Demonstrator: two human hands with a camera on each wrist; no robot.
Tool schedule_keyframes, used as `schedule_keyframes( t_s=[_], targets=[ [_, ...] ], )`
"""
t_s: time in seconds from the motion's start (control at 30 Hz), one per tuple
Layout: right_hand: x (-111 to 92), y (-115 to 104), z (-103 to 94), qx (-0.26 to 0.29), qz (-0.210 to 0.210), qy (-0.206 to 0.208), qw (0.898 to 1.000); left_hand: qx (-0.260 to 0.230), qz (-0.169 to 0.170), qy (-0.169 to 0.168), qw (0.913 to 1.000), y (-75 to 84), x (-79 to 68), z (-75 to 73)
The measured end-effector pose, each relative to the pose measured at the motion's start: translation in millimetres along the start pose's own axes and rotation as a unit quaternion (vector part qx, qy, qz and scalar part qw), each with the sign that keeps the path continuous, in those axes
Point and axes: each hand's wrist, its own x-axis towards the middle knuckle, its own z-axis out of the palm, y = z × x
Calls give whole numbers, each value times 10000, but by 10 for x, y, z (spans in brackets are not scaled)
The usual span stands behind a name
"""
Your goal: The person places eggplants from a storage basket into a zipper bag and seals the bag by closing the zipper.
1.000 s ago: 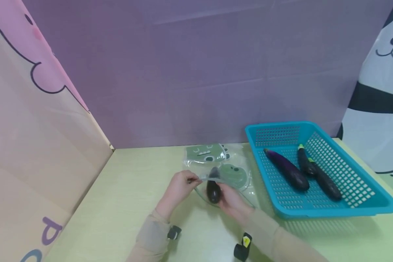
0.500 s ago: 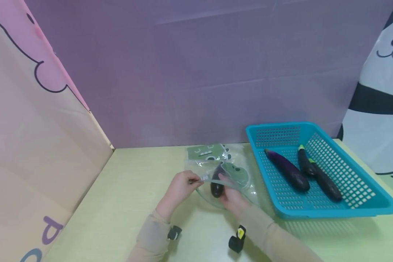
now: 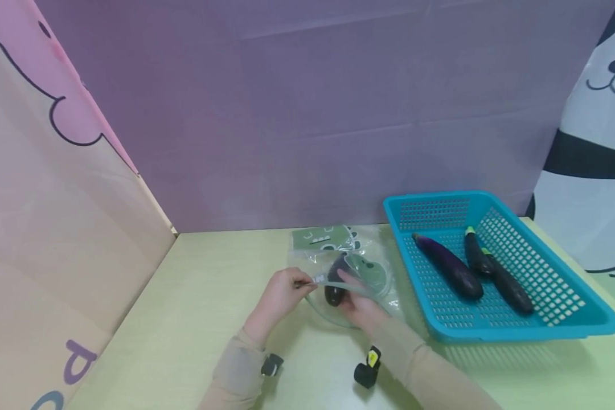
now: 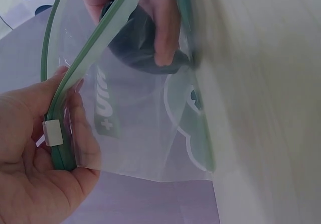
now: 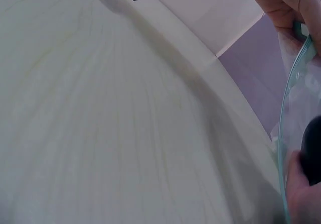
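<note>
My left hand (image 3: 282,291) pinches the rim of a clear zip bag (image 3: 384,299) with green cartoon prints. Beside those fingers, in the left wrist view, a white slider (image 4: 53,132) sits on the bag's green zip strip. The bag's mouth gapes towards me. Through it reaches my right hand (image 3: 361,307), its fingers round a dark eggplant (image 3: 334,295) that is partly inside the bag. Film and fingers cover some of the eggplant. At the edge of the right wrist view, only part of the eggplant and the right hand shows.
To the right stands a blue perforated basket (image 3: 492,333) with three eggplants (image 3: 451,266) in it. A purple backdrop (image 3: 287,142) rises behind the pale table (image 3: 184,319), and a printed panel (image 3: 72,216) borders the left side.
My right hand has moved forward into the bag's mouth with the eggplant, which now lies deeper behind the film. My left hand keeps its place on the bag's rim.
</note>
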Motion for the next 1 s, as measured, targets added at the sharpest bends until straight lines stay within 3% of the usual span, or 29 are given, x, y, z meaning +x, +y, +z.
schedule_keyframes(
  t_s=[0.13, 0.27, 0.53, 0.87, 1.0],
  targets=[
    [24, 18, 7, 339, 65, -161, 9993, -62, 39, -24, 10000, -10, -1, 7],
    [44, 35, 29, 481, -37, -662, 9966, -113, 156, -125, 9997, -37, -1, 8],
    [128, 63, 65, -271, 34, -1472, 9887, -67, 436, -440, 9981, -70, 11, 9],
    [265, 162, 124, -333, -65, -1400, 9896, 96, 625, -826, 9946, -77, 3, -8],
    [295, 189, 123, -490, -149, -1623, 9854, 183, 790, -893, 9927, -95, 7, 4]
  ],
)
